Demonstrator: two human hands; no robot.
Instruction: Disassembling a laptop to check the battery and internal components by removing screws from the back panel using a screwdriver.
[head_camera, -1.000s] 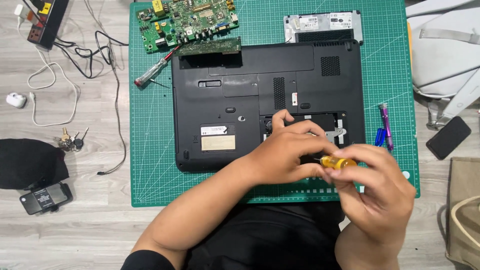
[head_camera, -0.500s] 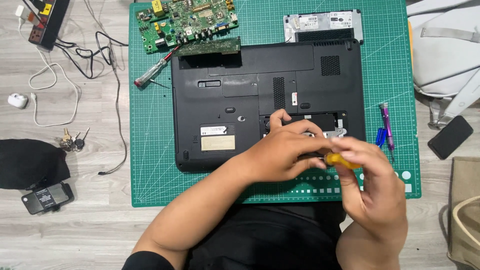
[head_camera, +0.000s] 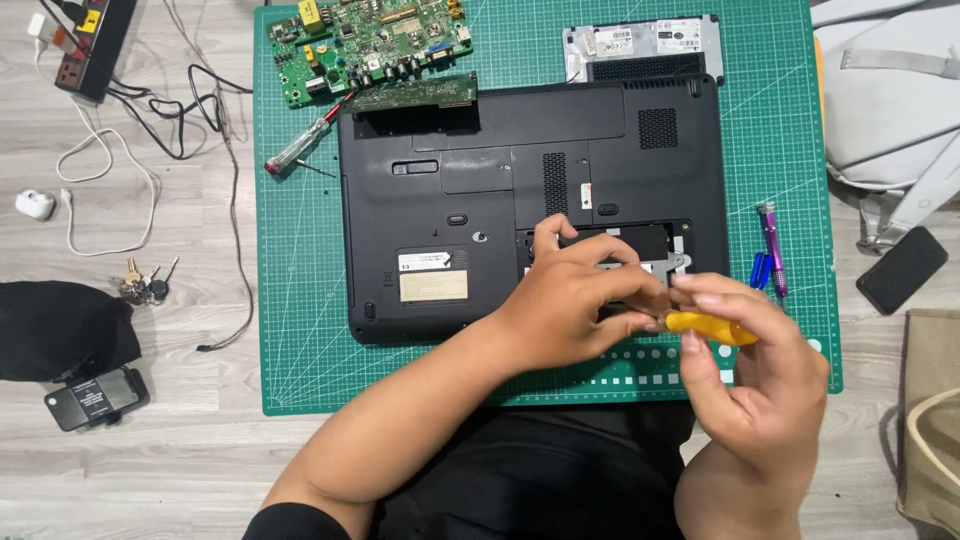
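Note:
A black laptop (head_camera: 480, 190) lies upside down on a green cutting mat (head_camera: 300, 300), with an open bay at its lower right. My left hand (head_camera: 580, 300) rests on the laptop at that bay, fingers curled around the tip end of a yellow-handled screwdriver (head_camera: 710, 327). My right hand (head_camera: 750, 370) grips the yellow handle just off the laptop's lower right corner. The screwdriver's tip is hidden under my left fingers. A silver bracket (head_camera: 672, 262) shows inside the bay above my hands.
A green circuit board (head_camera: 360, 40) and a red-handled screwdriver (head_camera: 300, 145) lie at the mat's top left; a grey cover panel (head_camera: 645, 45) at top right. Purple and blue pens (head_camera: 770, 255), a black phone (head_camera: 905, 268), keys (head_camera: 145, 285), cables and a power strip (head_camera: 90, 45) surround the mat.
My right hand and the yellow screwdriver handle have shifted slightly between frames, fingers repositioned on the handle. My left hand stays on the laptop bay.

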